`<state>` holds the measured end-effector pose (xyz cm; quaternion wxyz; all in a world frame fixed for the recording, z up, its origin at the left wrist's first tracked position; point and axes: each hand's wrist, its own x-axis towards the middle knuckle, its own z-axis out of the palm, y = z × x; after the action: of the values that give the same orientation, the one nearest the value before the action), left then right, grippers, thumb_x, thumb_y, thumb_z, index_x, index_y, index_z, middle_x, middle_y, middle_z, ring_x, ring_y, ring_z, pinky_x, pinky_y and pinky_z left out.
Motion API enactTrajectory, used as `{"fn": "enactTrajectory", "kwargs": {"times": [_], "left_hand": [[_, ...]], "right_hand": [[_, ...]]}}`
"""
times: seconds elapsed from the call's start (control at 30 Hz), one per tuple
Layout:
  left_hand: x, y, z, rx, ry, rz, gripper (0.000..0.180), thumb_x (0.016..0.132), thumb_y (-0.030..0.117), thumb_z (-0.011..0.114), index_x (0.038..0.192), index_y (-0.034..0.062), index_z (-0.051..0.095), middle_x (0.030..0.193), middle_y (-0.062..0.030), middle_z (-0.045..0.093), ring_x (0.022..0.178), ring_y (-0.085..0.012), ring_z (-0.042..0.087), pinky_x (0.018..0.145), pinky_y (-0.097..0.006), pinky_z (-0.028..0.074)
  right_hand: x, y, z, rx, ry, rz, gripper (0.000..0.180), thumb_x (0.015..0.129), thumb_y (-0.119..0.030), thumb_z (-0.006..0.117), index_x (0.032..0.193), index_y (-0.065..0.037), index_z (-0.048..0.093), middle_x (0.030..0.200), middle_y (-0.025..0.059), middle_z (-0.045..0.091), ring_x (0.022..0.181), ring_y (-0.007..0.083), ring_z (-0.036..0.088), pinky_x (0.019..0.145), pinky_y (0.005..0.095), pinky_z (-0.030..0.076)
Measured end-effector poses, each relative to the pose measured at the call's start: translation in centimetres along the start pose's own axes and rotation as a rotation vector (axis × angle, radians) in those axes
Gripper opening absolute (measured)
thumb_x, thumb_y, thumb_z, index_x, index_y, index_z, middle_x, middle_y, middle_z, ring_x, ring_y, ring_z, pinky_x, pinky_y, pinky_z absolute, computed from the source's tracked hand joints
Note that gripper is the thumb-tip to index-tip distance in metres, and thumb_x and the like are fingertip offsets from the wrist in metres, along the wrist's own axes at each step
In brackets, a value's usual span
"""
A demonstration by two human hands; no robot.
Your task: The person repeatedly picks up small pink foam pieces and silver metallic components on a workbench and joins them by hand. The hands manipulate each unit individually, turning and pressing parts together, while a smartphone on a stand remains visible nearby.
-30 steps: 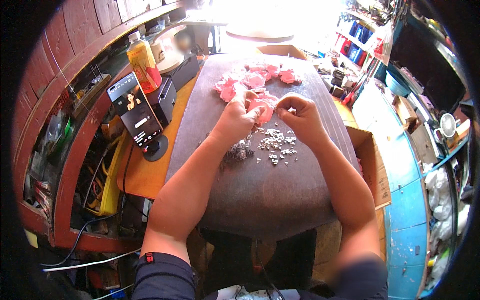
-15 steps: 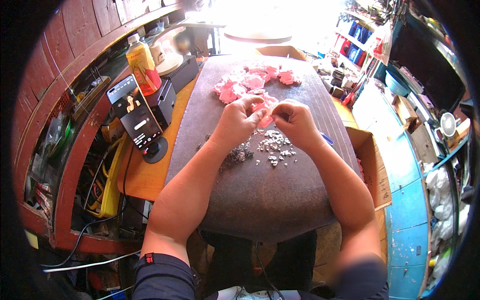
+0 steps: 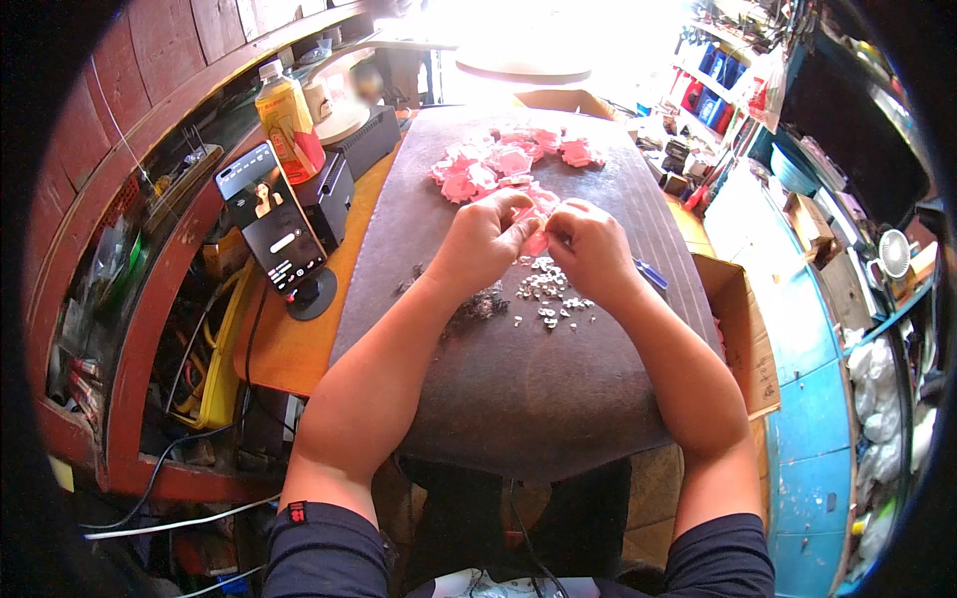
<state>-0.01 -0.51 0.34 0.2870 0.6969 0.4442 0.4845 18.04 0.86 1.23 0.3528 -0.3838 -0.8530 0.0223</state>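
Head view: the person's left hand [image 3: 485,237] and right hand [image 3: 588,246] meet over the grey work mat [image 3: 518,399], fingertips pressed together on a small pink piece [image 3: 535,242] held between them. Both hands are pinched shut on that piece, the left from its left edge, the right from its right edge, and it sits just above the mat, not resting on it.

Taking the mat as the landmark: a pile of pink pieces [image 3: 503,164] lies at its far end, beyond the hands. A scatter of small silver bits [image 3: 546,299] lies near its middle, just below the hands, and a dark clump of scraps [image 3: 480,304] sits beside the left forearm. A blue tool [image 3: 650,275] lies towards the mat's right edge, partly hidden by the right wrist.

Compared with a second ago, the hands have drawn closer together: then the right fingers were raised a little apart, now both sets close on the same pink piece. That reads as the piece being worked between the fingers rather than fetched.

Off the mat's left edge stand a phone on a stand [image 3: 271,229] and an orange bottle [image 3: 288,122].
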Motion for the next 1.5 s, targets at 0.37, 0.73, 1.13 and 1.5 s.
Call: {"fn": "enactTrajectory", "kwargs": {"times": [0.37,0.73,1.13,1.5], "left_hand": [[0.0,-0.6,0.3,0.022,-0.023,0.068,0.023,0.095,0.014,0.063,0.113,-0.0008,0.060,0.078,-0.0001,0.061,0.068,-0.0049,0.053,0.060,-0.023,0.046],[0.3,-1.0,-0.2,-0.066,-0.018,0.058,0.038,0.085,0.005,0.069,0.120,-0.0023,0.056,0.091,-0.0053,0.065,0.075,-0.0066,0.061,0.061,-0.022,0.051],[0.3,-0.5,-0.1,-0.053,0.018,0.037,0.035,0.077,0.004,0.071,0.111,-0.0020,0.062,0.100,-0.0150,0.069,0.088,-0.0195,0.067,0.082,-0.030,0.053],[0.1,-0.1,0.2,0.141,0.061,0.365,0.036,0.077,-0.001,0.069,0.112,0.0039,0.059,0.093,-0.0058,0.066,0.083,-0.0094,0.062,0.074,-0.026,0.052]], "right_hand": [[-0.1,-0.6,0.1,-0.205,0.000,-0.019,0.018,0.085,-0.021,0.062,0.082,-0.003,0.061,0.089,0.0167,0.065,0.086,0.0384,0.063,0.076,0.0461,0.051],[0.3,0.8,0.0,0.957,-0.112,0.391,0.015,0.090,-0.007,0.066,0.103,0.001,0.065,0.084,0.0011,0.067,0.070,0.0067,0.059,0.063,0.0229,0.049],[0.5,0.9,-0.5,1.014,-0.222,0.468,0.010,0.087,-0.008,0.069,0.091,0.000,0.065,0.080,0.0012,0.064,0.067,0.0069,0.057,0.061,0.0219,0.048],[0.2,2.1,0.4,1.135,-0.290,0.480,0.012,0.081,-0.010,0.072,0.091,-0.005,0.068,0.080,-0.0018,0.064,0.065,0.0032,0.053,0.056,0.0196,0.039]]}}
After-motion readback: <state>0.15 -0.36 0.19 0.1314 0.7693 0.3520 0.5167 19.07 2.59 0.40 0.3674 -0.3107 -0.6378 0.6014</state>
